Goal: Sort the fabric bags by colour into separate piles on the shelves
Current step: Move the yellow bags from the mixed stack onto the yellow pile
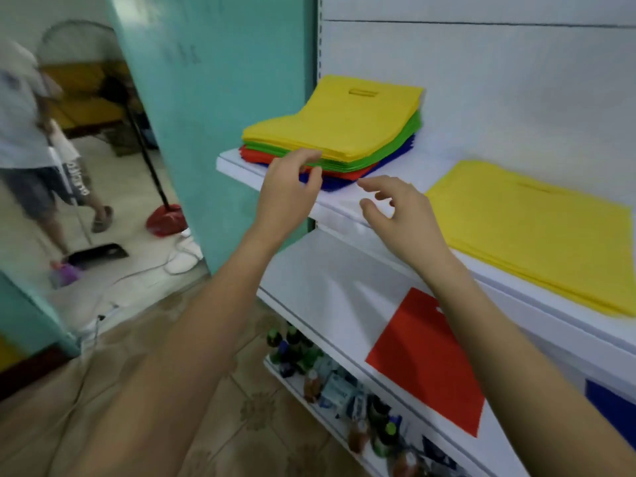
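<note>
Head view: both hands reach to the mixed stack (337,129) at the left end of the top shelf (234,165).
The stack runs yellow, green, red, blue from the top down. The left hand (289,187) curls its fingers at the stack's front edge (whether it grips a bag, I cannot tell). The right hand (402,218) hovers released, fingers spread, over the shelf's front edge. A yellow pile (533,228) lies toward the right end. On the middle shelf (327,287) lie a red bag (430,366) and, at its right end, a blue bag (612,407).
</note>
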Motion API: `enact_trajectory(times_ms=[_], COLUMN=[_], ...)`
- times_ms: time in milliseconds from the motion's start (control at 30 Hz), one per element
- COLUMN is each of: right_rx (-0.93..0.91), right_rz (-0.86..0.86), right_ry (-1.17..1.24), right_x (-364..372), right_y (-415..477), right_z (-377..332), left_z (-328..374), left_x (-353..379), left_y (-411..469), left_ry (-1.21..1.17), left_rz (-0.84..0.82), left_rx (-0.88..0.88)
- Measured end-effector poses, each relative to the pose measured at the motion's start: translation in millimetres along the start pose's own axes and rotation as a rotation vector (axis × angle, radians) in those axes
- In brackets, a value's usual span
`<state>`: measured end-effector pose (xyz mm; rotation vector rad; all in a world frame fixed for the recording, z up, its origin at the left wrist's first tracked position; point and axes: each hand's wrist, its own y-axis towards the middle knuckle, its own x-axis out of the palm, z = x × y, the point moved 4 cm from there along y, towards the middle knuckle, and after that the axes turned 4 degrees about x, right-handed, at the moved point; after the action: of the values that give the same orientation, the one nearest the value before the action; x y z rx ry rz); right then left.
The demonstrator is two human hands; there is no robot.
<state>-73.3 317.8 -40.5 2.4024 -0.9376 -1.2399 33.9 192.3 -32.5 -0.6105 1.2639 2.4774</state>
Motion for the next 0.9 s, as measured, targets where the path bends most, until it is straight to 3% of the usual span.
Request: enact_trajectory(times_ms=[167, 367, 600, 900], right_rx=[-0.138, -0.156, -0.106, 0.096], right_rz=[-0.109, -0.196, -0.041, 0.256], right_ry=[0.068, 0.093, 0.033, -0.151], right_x=[57.2, 124.7, 162.5, 130.4], right_y=[4.9, 27.2, 78.1, 122.2], right_z=[-42.4, -80.7, -105.2, -85.0], left_z=[-51.4, -115.2, -175.1, -207.5], left_x=[-60.1, -109.1, -117.1, -68.1], left_y=[-22.4, -25.7, 38.1, 129.7], left_ry=[0.116, 0.204, 0.148, -0.054], left_rz=[0.096, 0.142, 0.058, -0.169], left_rx=[-0.120, -0.175, -0.082, 0.106])
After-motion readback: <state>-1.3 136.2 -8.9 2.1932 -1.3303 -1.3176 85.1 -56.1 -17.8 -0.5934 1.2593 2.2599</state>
